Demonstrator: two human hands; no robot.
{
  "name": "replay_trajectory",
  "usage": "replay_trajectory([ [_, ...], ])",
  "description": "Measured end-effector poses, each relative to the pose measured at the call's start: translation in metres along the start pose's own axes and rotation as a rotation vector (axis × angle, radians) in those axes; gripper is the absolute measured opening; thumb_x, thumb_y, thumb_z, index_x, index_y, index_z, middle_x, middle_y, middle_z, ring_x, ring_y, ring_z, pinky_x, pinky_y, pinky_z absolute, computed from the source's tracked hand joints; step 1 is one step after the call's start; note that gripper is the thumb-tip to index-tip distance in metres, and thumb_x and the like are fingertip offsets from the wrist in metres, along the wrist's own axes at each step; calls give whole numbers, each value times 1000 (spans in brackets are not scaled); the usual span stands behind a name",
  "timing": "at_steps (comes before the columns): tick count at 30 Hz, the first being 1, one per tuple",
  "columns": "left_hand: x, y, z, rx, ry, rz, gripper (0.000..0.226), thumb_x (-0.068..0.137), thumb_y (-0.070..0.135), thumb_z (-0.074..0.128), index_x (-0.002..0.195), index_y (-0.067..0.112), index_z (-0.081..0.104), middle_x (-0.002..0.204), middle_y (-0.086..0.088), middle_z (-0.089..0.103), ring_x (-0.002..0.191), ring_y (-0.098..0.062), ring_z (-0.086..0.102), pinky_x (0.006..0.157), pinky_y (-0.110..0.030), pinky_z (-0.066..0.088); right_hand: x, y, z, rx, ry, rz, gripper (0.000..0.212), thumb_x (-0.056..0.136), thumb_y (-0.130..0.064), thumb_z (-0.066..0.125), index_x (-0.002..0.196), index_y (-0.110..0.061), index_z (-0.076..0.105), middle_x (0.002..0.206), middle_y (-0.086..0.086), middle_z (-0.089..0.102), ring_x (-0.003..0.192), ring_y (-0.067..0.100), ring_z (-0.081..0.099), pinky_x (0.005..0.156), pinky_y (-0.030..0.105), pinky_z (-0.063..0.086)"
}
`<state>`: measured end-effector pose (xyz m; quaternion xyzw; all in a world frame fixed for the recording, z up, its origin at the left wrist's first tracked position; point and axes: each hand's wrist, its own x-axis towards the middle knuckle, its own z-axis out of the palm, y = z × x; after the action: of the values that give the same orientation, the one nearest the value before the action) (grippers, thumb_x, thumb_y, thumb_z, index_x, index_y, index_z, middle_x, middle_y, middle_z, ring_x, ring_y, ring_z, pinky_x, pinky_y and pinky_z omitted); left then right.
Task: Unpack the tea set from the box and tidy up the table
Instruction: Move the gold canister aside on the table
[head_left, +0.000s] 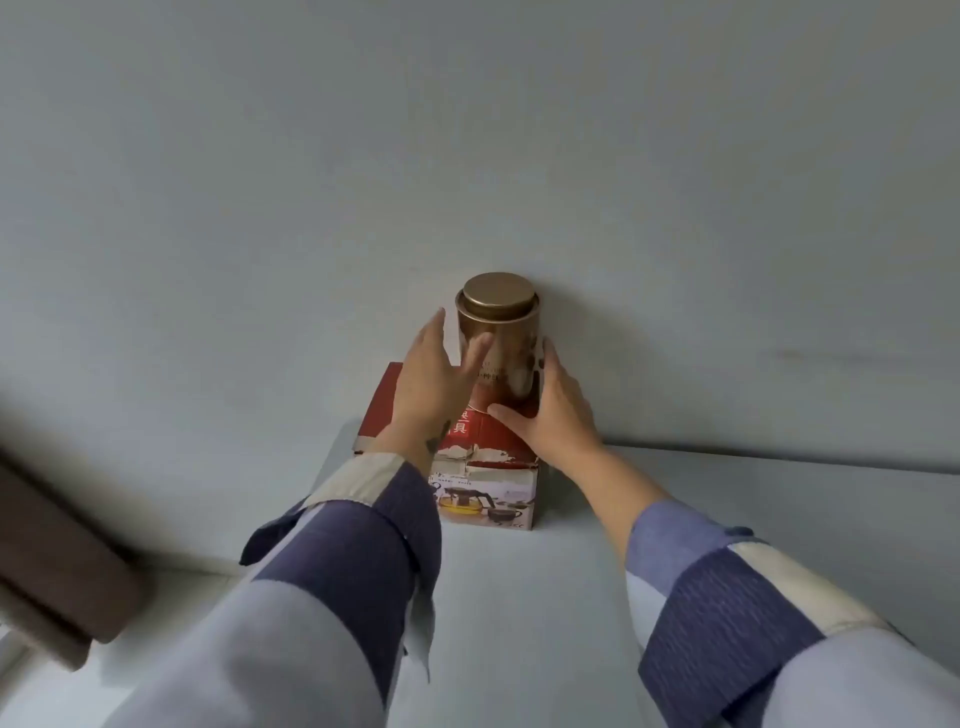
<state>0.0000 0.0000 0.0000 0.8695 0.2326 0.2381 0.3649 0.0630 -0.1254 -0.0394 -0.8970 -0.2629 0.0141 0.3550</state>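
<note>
Opening step: tin (497, 343) atop closed box (480, 457) at desk (727, 519) far edge. Left hand (434, 384) open beside tin; right hand (553, 405) flat against it, no clasp. Next: lift tin clear.

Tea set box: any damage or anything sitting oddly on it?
Yes. The box has torn, ragged flap edges along its top front. A gold tin stands upright on it, between the left hand and right hand.

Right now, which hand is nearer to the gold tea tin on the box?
Right. The right hand lies against the gold tea tin at its right side, thumb at the base. The left hand is at its left side, fingers spread, seemingly just short of contact.
</note>
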Motion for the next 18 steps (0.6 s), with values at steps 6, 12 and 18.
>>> replay_trajectory([
  [6, 11, -7, 10, -219, -44, 101, 48, 86, 44, 59, 124, 15, 53, 119, 2, 62, 108, -9, 55, 84, -15, 39, 18, 1, 21, 88, 85, 47, 108, 61, -67, 70, 145, -20, 21, 141, 3, 48, 126, 26, 49, 102, 49, 43],
  [12, 2, 9, 18, -239, 0, 105, 50, 88, 44, 58, 128, 15, 51, 122, 3, 60, 111, -8, 53, 87, -16, 40, 21, 3, 11, 247, 74, 47, 106, 61, -49, 82, 141, -13, 23, 136, 7, 51, 122, 26, 52, 95, 38, 48],
  [18, -24, 60, 36, -197, -34, 144, 48, 88, 43, 59, 123, 11, 54, 114, -1, 63, 106, -13, 57, 85, -20, 41, -8, 30, -44, 311, 88, 49, 99, 62, -38, 85, 139, -14, 27, 133, 4, 54, 121, 25, 53, 96, 37, 49],
])
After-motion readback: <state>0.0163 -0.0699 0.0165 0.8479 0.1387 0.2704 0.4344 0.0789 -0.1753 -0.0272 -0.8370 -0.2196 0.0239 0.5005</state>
